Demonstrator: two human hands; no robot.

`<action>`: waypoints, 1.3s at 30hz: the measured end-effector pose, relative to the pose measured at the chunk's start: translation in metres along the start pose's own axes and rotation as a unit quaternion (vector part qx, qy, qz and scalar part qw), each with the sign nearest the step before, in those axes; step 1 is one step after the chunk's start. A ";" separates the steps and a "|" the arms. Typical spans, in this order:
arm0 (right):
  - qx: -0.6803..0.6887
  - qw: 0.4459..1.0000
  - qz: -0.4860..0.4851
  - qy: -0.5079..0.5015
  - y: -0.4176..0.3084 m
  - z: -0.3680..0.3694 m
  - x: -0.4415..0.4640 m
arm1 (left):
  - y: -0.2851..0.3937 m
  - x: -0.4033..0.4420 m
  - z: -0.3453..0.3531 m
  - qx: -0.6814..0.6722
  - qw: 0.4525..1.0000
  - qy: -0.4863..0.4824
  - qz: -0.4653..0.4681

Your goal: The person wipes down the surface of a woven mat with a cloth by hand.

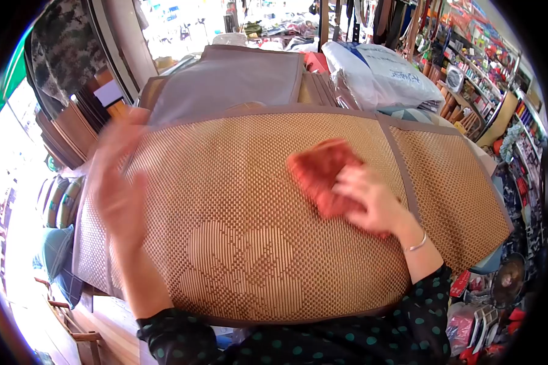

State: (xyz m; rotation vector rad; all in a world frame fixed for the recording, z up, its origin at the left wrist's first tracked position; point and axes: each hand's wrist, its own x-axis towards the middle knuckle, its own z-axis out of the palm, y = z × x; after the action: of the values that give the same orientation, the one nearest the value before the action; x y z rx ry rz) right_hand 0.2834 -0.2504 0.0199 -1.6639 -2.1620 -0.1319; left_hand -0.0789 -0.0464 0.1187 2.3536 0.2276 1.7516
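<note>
A tan woven mat [225, 164] with a brown cloth border lies spread in front of me, a flower-like pattern woven near its close edge. On its right half, my right hand [368, 198] grips a crumpled red cloth [323, 176] that rests against the weave. My left hand [122, 176], blurred by motion, is over the mat's left side with thumb and fingers apart and nothing in it. Whether it touches the mat I cannot tell. A narrower woven panel [450, 188] extends to the right past a brown seam.
Behind the mat lie a folded grey-brown sheet [231, 76] and a white plastic-wrapped bundle [386, 73]. Cushions [58, 249] are stacked at the left, above a wooden stool [85, 334]. Shelves of small goods [481, 79] line the right side, with a fan [508, 280] lower down.
</note>
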 end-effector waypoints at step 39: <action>0.006 0.997 -0.024 -0.071 -0.030 0.005 0.012 | 0.049 -0.019 -0.057 -0.163 0.946 0.110 0.257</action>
State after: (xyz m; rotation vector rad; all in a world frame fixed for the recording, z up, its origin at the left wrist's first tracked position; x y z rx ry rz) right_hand 0.2512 -0.2464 0.0253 -1.6611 -2.3032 -0.0150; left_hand -0.1382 -0.0942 0.1293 2.0910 -0.6570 2.0727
